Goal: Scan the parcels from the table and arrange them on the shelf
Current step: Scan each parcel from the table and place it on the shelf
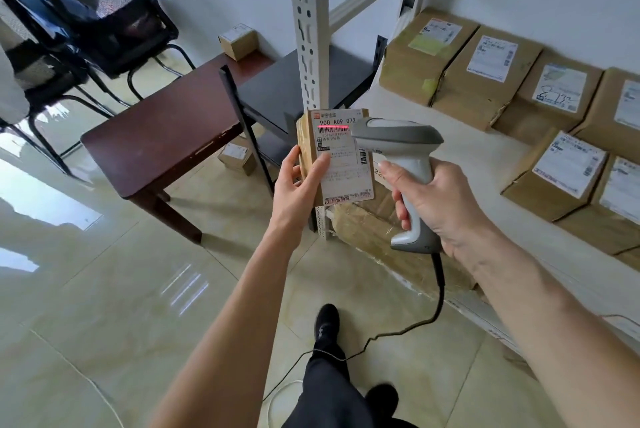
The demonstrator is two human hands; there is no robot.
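While hands point(304, 185) grip parcel point(341, 157), scanner point(401, 164) aims.

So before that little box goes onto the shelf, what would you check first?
1. Red scan line on the barcode of the small brown cardboard parcel: ok.
2. Left hand grips parcel: ok.
3. Right hand holds the grey handheld scanner: ok.
4. Scan registered: cannot tell.
5. Free room on the white shelf board: ok.
6. Black scanner cable clear of feet: not ok, it crosses the leg.
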